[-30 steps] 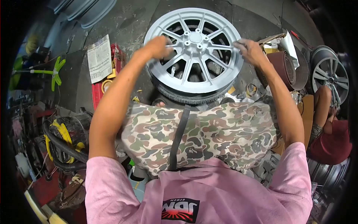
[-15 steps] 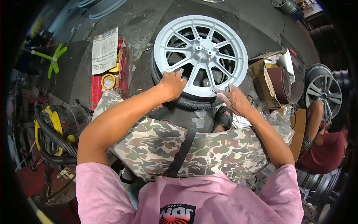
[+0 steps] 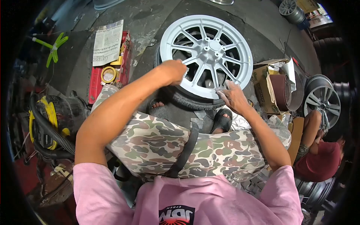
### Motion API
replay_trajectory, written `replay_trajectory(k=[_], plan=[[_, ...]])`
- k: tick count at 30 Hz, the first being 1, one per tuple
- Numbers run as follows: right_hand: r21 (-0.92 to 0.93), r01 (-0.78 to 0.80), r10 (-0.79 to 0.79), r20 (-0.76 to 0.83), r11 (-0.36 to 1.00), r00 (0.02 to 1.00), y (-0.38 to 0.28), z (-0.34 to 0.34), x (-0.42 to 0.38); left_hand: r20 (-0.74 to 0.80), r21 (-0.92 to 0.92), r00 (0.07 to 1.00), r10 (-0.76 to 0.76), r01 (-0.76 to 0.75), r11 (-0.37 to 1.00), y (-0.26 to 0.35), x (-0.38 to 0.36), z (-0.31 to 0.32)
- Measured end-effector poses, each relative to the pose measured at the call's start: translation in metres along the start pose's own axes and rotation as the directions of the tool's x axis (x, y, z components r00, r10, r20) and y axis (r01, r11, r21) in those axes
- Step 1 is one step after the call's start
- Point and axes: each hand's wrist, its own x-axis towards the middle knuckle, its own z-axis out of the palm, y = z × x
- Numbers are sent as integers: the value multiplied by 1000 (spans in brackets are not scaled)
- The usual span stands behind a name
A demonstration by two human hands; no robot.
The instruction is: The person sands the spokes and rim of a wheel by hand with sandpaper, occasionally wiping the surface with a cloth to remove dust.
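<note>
Floor [image 3: 144, 43]: wheel [image 3: 214, 45]; red box [image 3: 93, 87] with tape [image 3: 108, 81]

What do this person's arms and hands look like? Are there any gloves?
The left arm and right arm have short, loose pink sleeves, and are bare below them. I see no watch or bracelet. No gloves either: the left grip and right grip are bare hands. The right one's fingers look dusted with something pale.
</note>
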Motion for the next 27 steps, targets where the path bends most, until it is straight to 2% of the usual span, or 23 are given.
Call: replay_trajectory(k=[1, 2, 4, 6, 8, 9, 11, 12, 13, 14, 15, 16, 17, 18, 20, 21, 22, 23, 24, 25, 27], plan=[[88, -56, 49, 87, 995, 995, -4, 2, 6, -99, -4, 995, -9, 9, 1000, -9, 1, 7], [67, -66, 61, 85, 996, 995, -14, 7, 13, -102, -5, 995, -6, 6, 1000, -11, 5, 8], [90, -90, 88, 28, 992, 996, -33, 32, 35, -135, -7, 989, -63, 62, 998, -14, 8, 8], [229, -121, 143, -81, 966, 986, -45, 49, 55, -113, -6, 991, -77, 77, 997, -9, 13, -1], [287, -215, 199, 82, 933, 977, -40, 39, 57, -35, -63, 999, -29, 27, 998, -4, 12, -13], [243, -202, 177, 120, 949, 977, -34, 29, 51, -86, -75, 996, 26, -33, 997, -6, 12, -15], [103, -173, 151, 189, 980, 970, -12, 21, 39, -118, -102, 993, 12, -24, 995, -7, 8, -27], [103, -172, 150, 194, 980, 970, -13, 19, 42, -142, -121, 990, 8, -26, 992, -7, 6, -31], [39, -159, 146, 229, 986, 962, -14, 17, 44, -88, -112, 995, -46, 36, 993, -9, 9, -37], [-28, -144, 146, 261, 989, 954, -16, 14, 48, -91, -109, 995, -41, 31, 994, -9, 7, -43], [36, -115, 103, 235, 993, 967, -22, 20, 55, -72, -92, 995, -66, 59, 994, -11, 4, -49], [105, -113, 99, 129, 988, 987, -28, 32, 60, -52, -77, 994, -92, 88, 993, -13, 0, -54], [289, -216, 180, 147, 932, 973, -29, 41, 63, -93, -87, 992, -90, 82, 993, -14, -2, -57], [460, -309, 253, 181, 833, 950, -33, 39, 70, -96, -88, 991, -93, 85, 992, -14, -3, -61], [710, -475, 399, 290, 519, 870, -28, 23, 70, -66, -169, 987, -148, 135, 976, -13, -2, -65], [687, -456, 434, 222, 565, 873, -20, 20, 67, -47, -208, 987, -154, 141, 968, -12, -4, -71], [586, -530, 503, 228, 613, 834, -7, 22, 67, -44, -214, 987, -154, 142, 967, -13, -6, -69], [444, -393, 439, -1, 805, 898, 1, 27, 66, -79, -192, 986, -146, 128, 973, -13, -7, -70], [242, -255, 308, -211, 936, 928, 1, 25, 67, -117, -168, 983, -139, 118, 979, -12, -11, -75], [241, -256, 308, -212, 936, 927, -1, 25, 68, -55, -166, 983, -176, 165, 972, -9, -13, -80], [200, -209, 260, -278, 957, 925, -6, 27, 76, -54, -179, 981, -187, 174, 968, -7, -19, -85]])
